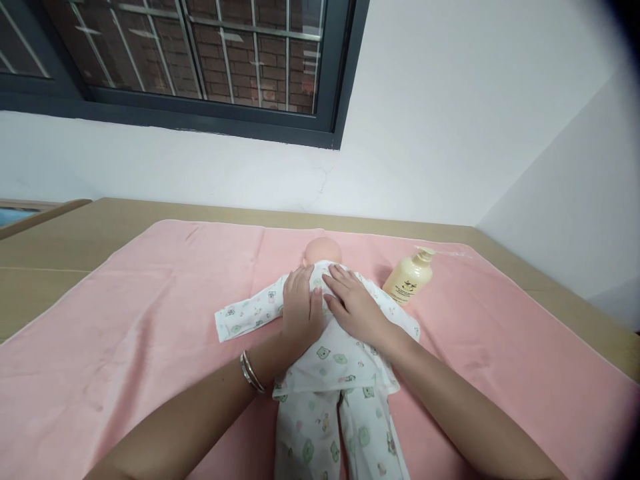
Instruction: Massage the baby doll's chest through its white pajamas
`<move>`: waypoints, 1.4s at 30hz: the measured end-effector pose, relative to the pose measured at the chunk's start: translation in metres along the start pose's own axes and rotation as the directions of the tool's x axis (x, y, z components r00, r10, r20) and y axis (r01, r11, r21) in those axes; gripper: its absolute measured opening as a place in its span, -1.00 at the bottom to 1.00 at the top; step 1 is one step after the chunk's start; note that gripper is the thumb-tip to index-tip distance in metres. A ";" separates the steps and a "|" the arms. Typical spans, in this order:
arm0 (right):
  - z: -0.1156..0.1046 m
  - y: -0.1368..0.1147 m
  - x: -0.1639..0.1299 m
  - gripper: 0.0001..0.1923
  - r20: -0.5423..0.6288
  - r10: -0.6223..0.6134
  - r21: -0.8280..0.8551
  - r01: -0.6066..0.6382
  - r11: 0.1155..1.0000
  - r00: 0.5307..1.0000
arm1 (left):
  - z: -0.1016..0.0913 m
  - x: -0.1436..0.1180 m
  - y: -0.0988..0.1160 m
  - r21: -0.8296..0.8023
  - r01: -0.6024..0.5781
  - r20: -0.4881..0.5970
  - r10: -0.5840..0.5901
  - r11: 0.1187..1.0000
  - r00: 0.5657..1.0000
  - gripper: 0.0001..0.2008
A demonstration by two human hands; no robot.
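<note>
A baby doll [324,251] lies stretched out on a pink mat, its bald head away from me. It wears a white long-sleeved top [340,363] and matching trousers [310,433], both with small green animal prints. My left hand [303,305] rests flat on the left side of the top near the shoulder, fingers extended. Opposite it, my right hand [356,303] lies on the upper right of the top with its fingers slightly spread. Neither hand grips anything. The doll's face and hands are not visible.
Right of the doll, a pale yellow pump bottle [409,277] stands on the pink mat [165,320]. Beneath the mat is a wooden surface [45,287]. A white wall [415,133] and a dark-framed barred window [210,60] are behind it.
</note>
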State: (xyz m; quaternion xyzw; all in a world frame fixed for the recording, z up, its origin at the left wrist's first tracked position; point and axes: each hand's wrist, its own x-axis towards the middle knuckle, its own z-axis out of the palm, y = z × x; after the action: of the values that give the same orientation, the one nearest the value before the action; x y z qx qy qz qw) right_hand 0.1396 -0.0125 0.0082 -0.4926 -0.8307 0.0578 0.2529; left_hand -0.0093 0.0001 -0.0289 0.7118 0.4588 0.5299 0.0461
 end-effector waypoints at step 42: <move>-0.056 -0.028 -0.038 -0.80 0.457 0.122 -0.214 -0.025 0.976 0.881 | -0.066 0.002 0.069 0.388 -0.285 0.758 -0.128 0.877 0.639 -0.83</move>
State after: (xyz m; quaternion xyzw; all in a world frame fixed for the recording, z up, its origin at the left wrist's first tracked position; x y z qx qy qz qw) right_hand 0.1590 -0.0675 0.0530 -0.5185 -0.8492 0.0997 -0.0084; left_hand -0.0200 -0.0656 0.0390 0.8761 0.4780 0.0513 0.0363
